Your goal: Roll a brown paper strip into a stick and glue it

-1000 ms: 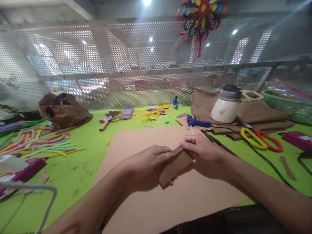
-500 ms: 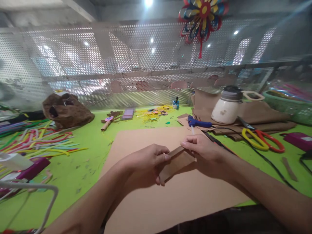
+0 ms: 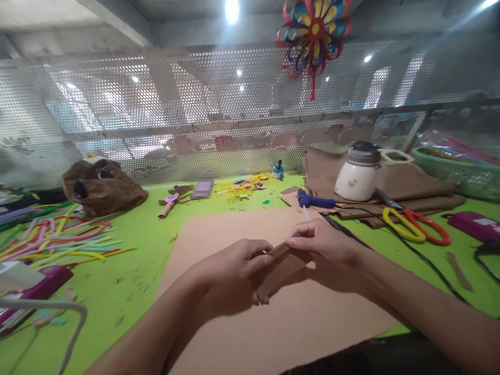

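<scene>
Head view: the left hand (image 3: pixel 234 265) and right hand (image 3: pixel 322 242) both pinch a brown cardboard strip (image 3: pixel 282 263) above the tan cardboard sheet (image 3: pixel 242 328); the strip's long axis runs from seven o'clock to one o'clock, its upper end under the right fingertips; a blue glue gun (image 3: pixel 312 200) lies beyond at one o'clock; scissors (image 3: pixel 414 225) lie at two o'clock.

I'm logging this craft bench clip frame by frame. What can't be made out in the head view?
- Brown paper piece: its upper edge and ends are covered by the left hand and right hand, so its full shape is hidden.
- Purple item at the back of the table: blurred out, unreadable.
- Green basket: cut off by the right edge.
- Small blue bottle: too small to identify.
</scene>
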Available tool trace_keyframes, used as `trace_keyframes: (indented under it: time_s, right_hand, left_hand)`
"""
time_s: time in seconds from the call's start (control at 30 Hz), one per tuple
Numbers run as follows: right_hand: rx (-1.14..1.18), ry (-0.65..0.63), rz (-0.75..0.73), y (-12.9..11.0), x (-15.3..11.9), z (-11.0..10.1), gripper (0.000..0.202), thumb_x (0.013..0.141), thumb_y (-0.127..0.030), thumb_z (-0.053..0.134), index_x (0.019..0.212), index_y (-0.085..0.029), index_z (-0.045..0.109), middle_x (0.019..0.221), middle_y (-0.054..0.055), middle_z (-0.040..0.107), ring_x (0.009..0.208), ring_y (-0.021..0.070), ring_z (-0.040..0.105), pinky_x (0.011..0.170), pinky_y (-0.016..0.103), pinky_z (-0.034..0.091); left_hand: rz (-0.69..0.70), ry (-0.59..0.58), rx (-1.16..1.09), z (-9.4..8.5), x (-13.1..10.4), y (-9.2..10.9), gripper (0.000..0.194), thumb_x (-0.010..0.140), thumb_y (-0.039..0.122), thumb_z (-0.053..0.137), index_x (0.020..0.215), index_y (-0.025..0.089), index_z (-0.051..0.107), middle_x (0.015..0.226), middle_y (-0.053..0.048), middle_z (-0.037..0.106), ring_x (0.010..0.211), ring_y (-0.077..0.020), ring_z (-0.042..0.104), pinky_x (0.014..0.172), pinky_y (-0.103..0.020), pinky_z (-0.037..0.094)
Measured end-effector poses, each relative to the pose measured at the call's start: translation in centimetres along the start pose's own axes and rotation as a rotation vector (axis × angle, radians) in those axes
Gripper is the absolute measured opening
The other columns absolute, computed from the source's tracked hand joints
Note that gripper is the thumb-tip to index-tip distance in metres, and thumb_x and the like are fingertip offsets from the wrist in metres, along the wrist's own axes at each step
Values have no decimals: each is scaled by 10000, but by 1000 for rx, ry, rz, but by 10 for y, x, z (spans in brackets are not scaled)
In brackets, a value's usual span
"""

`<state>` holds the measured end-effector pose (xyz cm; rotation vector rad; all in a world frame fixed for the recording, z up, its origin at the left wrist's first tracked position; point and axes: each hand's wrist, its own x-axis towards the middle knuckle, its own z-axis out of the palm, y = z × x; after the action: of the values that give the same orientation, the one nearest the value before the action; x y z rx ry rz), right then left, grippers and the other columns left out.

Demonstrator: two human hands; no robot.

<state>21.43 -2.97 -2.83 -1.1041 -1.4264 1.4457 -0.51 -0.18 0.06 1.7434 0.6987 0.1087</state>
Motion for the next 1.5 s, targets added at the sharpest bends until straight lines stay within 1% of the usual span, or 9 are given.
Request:
trace_keyframes:
  time_s: [0.17, 0.27, 0.43, 0.8, 0.9, 1.0, 1.1, 1.23, 1.5]
  right_hand:
    - [-28, 92, -48, -6, -2, -1, 258, 747, -399, 713, 684, -162, 635, 578, -25, 476, 546, 110, 430, 529, 267, 325]
    - [-140, 107, -114, -13, -2, -8, 281, 749, -412, 705, 647, -157, 643, 550, -20, 483, 537, 115, 437, 525, 268, 322]
    - [-268, 138, -206, -17, -2, -16, 312, 771, -438, 670, 711, -132, 673, 562, -14, 503, 539, 111, 422, 520, 258, 297]
    - [-315, 176, -198, -10, 1, -23, 326, 800, -464, 649, 703, -154, 670, 567, -14, 504, 543, 114, 407, 519, 264, 279]
    - [-292, 181, -197, -10, 0, -23, 325, 791, -464, 658, 698, -152, 665, 562, -17, 491, 539, 110, 392, 508, 263, 265]
    - [-266, 168, -203, -11, 0, -23, 315, 792, -450, 663, 697, -150, 662, 560, -24, 483, 537, 103, 387, 512, 261, 264]
    - [-245, 169, -212, -11, 0, -23, 307, 797, -438, 664, 700, -147, 661, 559, -25, 485, 536, 101, 392, 515, 262, 267]
    - [-233, 171, -212, -11, 0, -21, 315, 789, -445, 669, 702, -142, 664, 561, -20, 495, 525, 100, 396, 508, 264, 268]
    - [-257, 153, -171, -13, 0, -19, 332, 783, -479, 665, 708, -155, 658, 567, -20, 497, 536, 108, 395, 517, 267, 266]
  left_hand:
    - [69, 290, 361, 0, -3, 0, 223, 886, 375, 487, 969, 194, 587, 775, -15, 668, 678, -151, 603, 619, -253, 442]
    - [54, 366, 405, -2, -1, -5, 213, 871, 362, 493, 968, 197, 586, 776, -14, 664, 667, -154, 595, 604, -257, 431]
    - [4, 383, 271, -4, 4, -11, 213, 847, 359, 505, 940, 176, 563, 745, -21, 659, 612, -145, 585, 585, -266, 431]
    - [46, 312, -15, -1, 8, -5, 202, 860, 378, 515, 867, 179, 487, 687, -10, 632, 596, -151, 610, 573, -278, 456]
    - [95, 389, 98, -3, 7, -3, 198, 841, 349, 555, 918, 170, 520, 793, -37, 655, 684, -158, 607, 648, -301, 470]
    - [151, 563, 273, -3, 7, -2, 236, 813, 293, 588, 1023, 186, 578, 1025, -68, 637, 859, -178, 593, 759, -317, 461]
    - [197, 648, 384, -1, 7, 1, 142, 796, 256, 595, 911, 195, 649, 950, -50, 626, 868, -183, 570, 783, -316, 446]
    - [151, 671, 342, 2, 6, 7, 107, 755, 212, 607, 832, 188, 677, 828, -28, 625, 813, -177, 562, 743, -298, 434]
    - [89, 610, 303, 2, 7, 5, 149, 740, 222, 578, 842, 169, 673, 801, -35, 641, 790, -188, 557, 708, -288, 427]
